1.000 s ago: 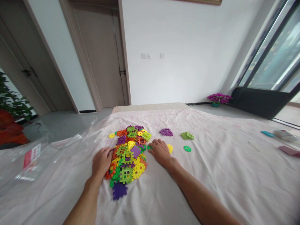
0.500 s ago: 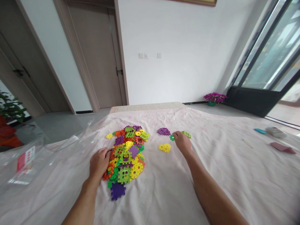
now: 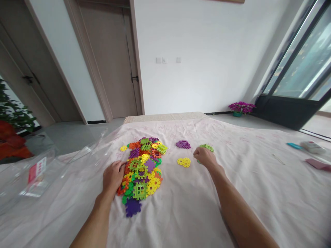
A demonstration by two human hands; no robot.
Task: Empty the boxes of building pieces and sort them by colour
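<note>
A heap of plastic building pieces (image 3: 141, 168), mixed in colour and shape, lies on the cloth left of centre. My left hand (image 3: 113, 177) rests against the heap's left edge, its fingers loosely apart and partly hidden, with nothing seen in them. To the right, my right hand (image 3: 206, 157) is low over the cloth, fingers closed on a green notched disc (image 3: 198, 161) that is mostly covered. Just behind this hand are light green square pieces (image 3: 207, 147). Yellow notched discs (image 3: 185, 162) and a cluster of purple pieces (image 3: 183, 144) lie to its left.
The pale cloth (image 3: 176, 213) is wrinkled. A clear plastic bag (image 3: 49, 175) lies at the left. At the right are a thin stick (image 3: 278, 159), a blue item (image 3: 294, 146), a white packet (image 3: 312, 147) and a pink item (image 3: 318, 164).
My right hand has brought the green disc from beside the purple cluster rightward and closer, just in front of the light green squares. My left hand stays at the heap; the view has shifted slightly.
</note>
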